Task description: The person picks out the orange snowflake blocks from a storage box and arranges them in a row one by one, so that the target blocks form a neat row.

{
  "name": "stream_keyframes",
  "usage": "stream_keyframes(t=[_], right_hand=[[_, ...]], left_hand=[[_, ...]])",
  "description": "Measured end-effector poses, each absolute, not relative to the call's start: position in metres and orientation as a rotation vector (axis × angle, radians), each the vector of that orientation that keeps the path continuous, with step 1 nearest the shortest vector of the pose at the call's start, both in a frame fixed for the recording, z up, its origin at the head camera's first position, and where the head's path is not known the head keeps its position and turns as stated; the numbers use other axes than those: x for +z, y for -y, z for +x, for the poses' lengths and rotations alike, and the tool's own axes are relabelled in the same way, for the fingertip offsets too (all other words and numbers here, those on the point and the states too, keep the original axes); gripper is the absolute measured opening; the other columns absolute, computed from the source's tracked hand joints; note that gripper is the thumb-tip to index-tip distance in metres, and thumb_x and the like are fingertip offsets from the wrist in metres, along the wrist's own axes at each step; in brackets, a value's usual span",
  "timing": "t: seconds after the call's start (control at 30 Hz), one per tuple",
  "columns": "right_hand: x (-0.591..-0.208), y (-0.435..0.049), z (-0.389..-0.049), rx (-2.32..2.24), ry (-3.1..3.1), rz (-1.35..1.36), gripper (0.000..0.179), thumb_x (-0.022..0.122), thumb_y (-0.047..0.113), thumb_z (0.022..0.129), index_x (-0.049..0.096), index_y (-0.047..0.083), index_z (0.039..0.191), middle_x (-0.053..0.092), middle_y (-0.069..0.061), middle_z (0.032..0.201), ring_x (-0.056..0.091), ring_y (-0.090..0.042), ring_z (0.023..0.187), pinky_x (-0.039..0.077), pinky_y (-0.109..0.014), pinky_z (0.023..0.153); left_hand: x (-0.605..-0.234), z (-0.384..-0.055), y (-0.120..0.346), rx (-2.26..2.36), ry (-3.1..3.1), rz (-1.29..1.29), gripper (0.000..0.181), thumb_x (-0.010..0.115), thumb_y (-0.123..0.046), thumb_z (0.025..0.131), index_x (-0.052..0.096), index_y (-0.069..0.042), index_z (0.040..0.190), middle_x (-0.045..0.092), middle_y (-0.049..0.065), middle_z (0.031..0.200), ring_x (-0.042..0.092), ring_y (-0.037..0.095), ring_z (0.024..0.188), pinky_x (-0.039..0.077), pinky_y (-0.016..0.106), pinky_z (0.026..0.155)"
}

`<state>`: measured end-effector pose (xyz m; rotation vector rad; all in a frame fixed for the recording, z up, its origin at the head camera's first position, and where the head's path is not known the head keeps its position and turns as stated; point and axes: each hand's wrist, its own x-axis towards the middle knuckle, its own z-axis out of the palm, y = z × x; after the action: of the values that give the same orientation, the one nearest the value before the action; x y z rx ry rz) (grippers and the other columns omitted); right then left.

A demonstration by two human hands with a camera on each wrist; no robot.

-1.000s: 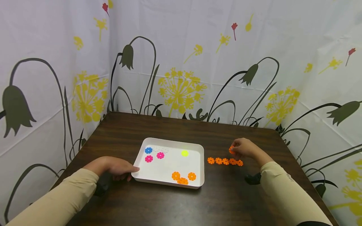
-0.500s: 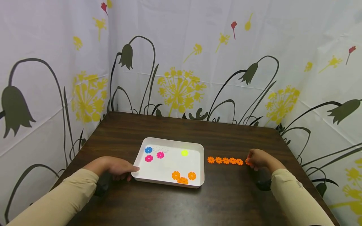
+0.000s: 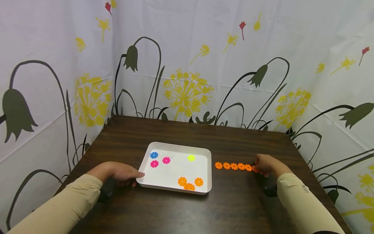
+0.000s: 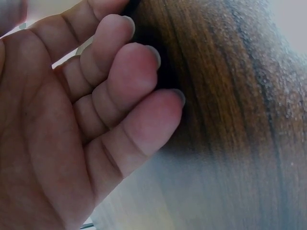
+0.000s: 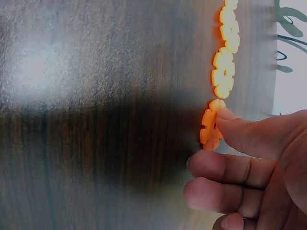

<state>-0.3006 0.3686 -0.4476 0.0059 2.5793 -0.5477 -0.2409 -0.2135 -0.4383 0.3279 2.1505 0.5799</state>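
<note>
At the right end of a row of orange interlocking discs (image 3: pixel 234 166) on the table, my right hand (image 3: pixel 266 164) holds one more orange disc (image 5: pixel 209 129). In the right wrist view its thumb (image 5: pixel 235 125) lies on this notched disc, which sits close to its neighbour; the index finger is mostly hidden. My left hand (image 3: pixel 121 172) grips the near left corner of a white tray (image 3: pixel 163 175), thumb over the rim and the other fingers (image 4: pixel 153 120) curled below. Inside the tray lie several orange discs (image 3: pixel 182 181) near the front right corner.
Also in the tray are a blue disc (image 3: pixel 154 155), two pink discs (image 3: pixel 166 160), white discs (image 3: pixel 166 154) and a yellow disc (image 3: pixel 191 158). The dark wooden table (image 3: pixel 187 211) ends at a flower-printed curtain (image 3: pixel 187 48).
My right hand has moved right and down with the orange disc, from above the row to its right end, then slightly left against it. My left hand and the tray have stayed put.
</note>
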Motion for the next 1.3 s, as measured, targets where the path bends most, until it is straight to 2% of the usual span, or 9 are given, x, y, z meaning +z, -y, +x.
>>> stream_keyframes(t=[0.3, 0.47, 0.6, 0.73, 0.97, 1.2, 1.3], right_hand=[[-0.432, -0.364, -0.301, -0.403, -2.630, -0.077, 0.021, 0.057, 0.022, 0.099, 0.052, 0.002, 0.099, 0.061, -0.011, 0.072, 0.061, -0.022, 0.058, 0.052, -0.034, 0.055], [-0.417, -0.349, -0.305, -0.492, -2.640, -0.134, 0.030, 0.055, 0.029, 0.101, 0.055, -0.001, 0.105, 0.062, -0.013, 0.078, 0.061, -0.023, 0.067, 0.052, -0.036, 0.061], [-0.405, -0.323, -0.312, -0.608, -2.610, -0.183, 0.034, 0.055, 0.029, 0.101, 0.059, -0.002, 0.113, 0.066, -0.014, 0.090, 0.066, -0.027, 0.078, 0.056, -0.041, 0.069], [-0.395, -0.291, -0.318, -0.672, -2.575, -0.256, 0.036, 0.055, 0.030, 0.101, 0.059, -0.002, 0.117, 0.066, -0.017, 0.096, 0.067, -0.027, 0.081, 0.056, -0.040, 0.071], [-0.386, -0.229, -0.315, -0.654, -2.538, -0.368, 0.031, 0.062, 0.033, 0.097, 0.064, 0.005, 0.109, 0.066, -0.012, 0.089, 0.063, -0.023, 0.073, 0.055, -0.036, 0.066], [-0.386, -0.172, -0.305, -0.608, -2.459, -0.412, 0.025, 0.064, 0.030, 0.096, 0.065, 0.007, 0.106, 0.068, -0.013, 0.093, 0.067, -0.027, 0.078, 0.057, -0.038, 0.074], [-0.389, -0.155, -0.301, -0.561, -2.455, -0.442, 0.019, 0.066, 0.028, 0.095, 0.065, 0.011, 0.101, 0.069, -0.014, 0.093, 0.068, -0.025, 0.075, 0.057, -0.037, 0.072]], left_hand=[[-0.440, -0.241, 0.214, 0.578, -2.147, 0.340, 0.050, 0.038, -0.051, 0.102, 0.064, -0.011, 0.087, 0.054, 0.003, 0.074, 0.051, 0.017, 0.065, 0.043, 0.030, 0.061], [-0.440, -0.242, 0.214, 0.576, -2.140, 0.338, 0.050, 0.038, -0.051, 0.102, 0.064, -0.011, 0.087, 0.054, 0.002, 0.074, 0.051, 0.017, 0.065, 0.044, 0.030, 0.061], [-0.440, -0.242, 0.215, 0.574, -2.144, 0.341, 0.049, 0.038, -0.051, 0.102, 0.064, -0.011, 0.088, 0.055, 0.002, 0.075, 0.051, 0.017, 0.066, 0.044, 0.030, 0.062], [-0.440, -0.242, 0.215, 0.573, -2.149, 0.348, 0.049, 0.039, -0.051, 0.102, 0.064, -0.012, 0.088, 0.054, 0.002, 0.074, 0.051, 0.016, 0.065, 0.044, 0.030, 0.061], [-0.441, -0.241, 0.214, 0.587, -2.146, 0.342, 0.049, 0.039, -0.051, 0.102, 0.064, -0.011, 0.087, 0.054, 0.002, 0.074, 0.050, 0.017, 0.064, 0.044, 0.029, 0.061], [-0.441, -0.241, 0.215, 0.588, -2.146, 0.340, 0.049, 0.039, -0.050, 0.102, 0.064, -0.011, 0.087, 0.054, 0.002, 0.073, 0.050, 0.017, 0.064, 0.043, 0.029, 0.061], [-0.441, -0.241, 0.215, 0.589, -2.147, 0.341, 0.049, 0.039, -0.051, 0.102, 0.064, -0.012, 0.087, 0.054, 0.002, 0.073, 0.050, 0.016, 0.064, 0.043, 0.029, 0.060]])
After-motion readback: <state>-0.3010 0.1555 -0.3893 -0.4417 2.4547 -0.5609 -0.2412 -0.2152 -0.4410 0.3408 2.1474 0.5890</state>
